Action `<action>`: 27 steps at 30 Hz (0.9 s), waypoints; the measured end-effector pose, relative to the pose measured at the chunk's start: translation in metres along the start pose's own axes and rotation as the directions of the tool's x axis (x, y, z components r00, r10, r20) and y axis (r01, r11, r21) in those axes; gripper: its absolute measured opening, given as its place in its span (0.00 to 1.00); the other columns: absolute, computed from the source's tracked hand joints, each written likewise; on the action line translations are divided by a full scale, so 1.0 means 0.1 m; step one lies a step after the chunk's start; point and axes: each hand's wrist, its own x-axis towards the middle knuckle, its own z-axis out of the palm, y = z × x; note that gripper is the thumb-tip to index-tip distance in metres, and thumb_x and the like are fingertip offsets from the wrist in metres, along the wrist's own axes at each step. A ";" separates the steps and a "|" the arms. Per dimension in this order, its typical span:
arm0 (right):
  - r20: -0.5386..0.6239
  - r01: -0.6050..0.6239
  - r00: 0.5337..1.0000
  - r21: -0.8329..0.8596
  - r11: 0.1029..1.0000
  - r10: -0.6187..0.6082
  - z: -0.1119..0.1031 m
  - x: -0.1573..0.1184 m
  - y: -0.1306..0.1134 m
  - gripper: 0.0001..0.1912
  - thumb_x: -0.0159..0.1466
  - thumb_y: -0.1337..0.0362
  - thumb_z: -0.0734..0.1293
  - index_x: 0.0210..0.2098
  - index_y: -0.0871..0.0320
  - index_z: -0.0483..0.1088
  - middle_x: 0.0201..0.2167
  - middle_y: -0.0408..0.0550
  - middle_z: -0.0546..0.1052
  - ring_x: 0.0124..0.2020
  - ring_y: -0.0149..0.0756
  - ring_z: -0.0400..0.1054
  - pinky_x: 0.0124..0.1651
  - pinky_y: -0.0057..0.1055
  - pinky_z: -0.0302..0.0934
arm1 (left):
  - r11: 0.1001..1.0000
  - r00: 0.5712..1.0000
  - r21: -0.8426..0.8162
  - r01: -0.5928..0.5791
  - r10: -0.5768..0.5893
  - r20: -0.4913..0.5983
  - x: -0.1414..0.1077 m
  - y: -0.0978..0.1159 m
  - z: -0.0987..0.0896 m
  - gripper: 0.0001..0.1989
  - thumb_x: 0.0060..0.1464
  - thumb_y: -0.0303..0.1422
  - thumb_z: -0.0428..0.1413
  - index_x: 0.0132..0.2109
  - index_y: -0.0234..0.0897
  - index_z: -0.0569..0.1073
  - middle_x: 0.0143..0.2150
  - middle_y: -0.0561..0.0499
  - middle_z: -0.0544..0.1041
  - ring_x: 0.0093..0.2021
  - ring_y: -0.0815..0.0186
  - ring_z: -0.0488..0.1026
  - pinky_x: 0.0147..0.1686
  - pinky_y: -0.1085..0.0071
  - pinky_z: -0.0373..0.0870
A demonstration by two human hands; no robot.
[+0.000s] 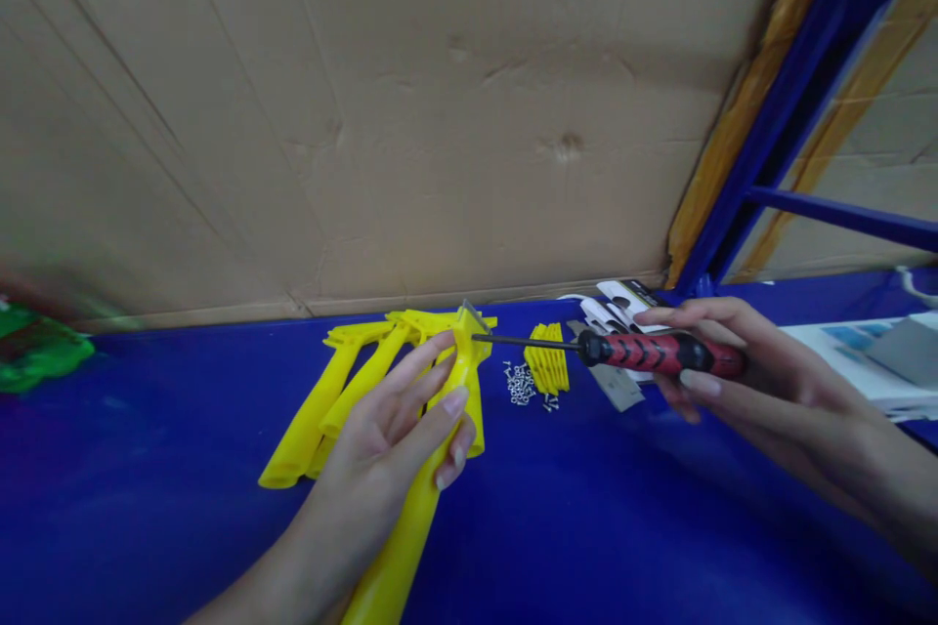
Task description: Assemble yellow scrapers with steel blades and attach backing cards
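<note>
Two tools gripped, fingers closed: left hand [381, 459], blade-fitted yellow handle [403, 547]; right hand [798, 400], screwdriver [645, 350]. Unused screws [520, 384] lie loose; more handles [315, 422], eight o'clock.

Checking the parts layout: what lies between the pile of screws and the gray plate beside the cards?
Flat yellow pieces, with a few loose screws at their near edge; head view.

Screws [521, 385] lie seemingly just right of the handles [315, 410].
</note>
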 end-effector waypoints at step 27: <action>-0.037 0.075 0.996 -0.176 0.981 -0.083 -0.03 -0.05 -0.07 0.18 0.63 0.52 0.77 0.48 0.47 0.73 0.33 0.43 0.81 0.23 0.33 0.71 0.26 0.29 0.68 | 1.000 0.996 0.026 0.012 -0.010 -0.083 -0.01 0.05 0.11 0.48 0.50 0.43 0.71 0.72 0.28 0.62 0.19 0.57 0.70 0.19 0.70 0.62 0.21 0.71 0.63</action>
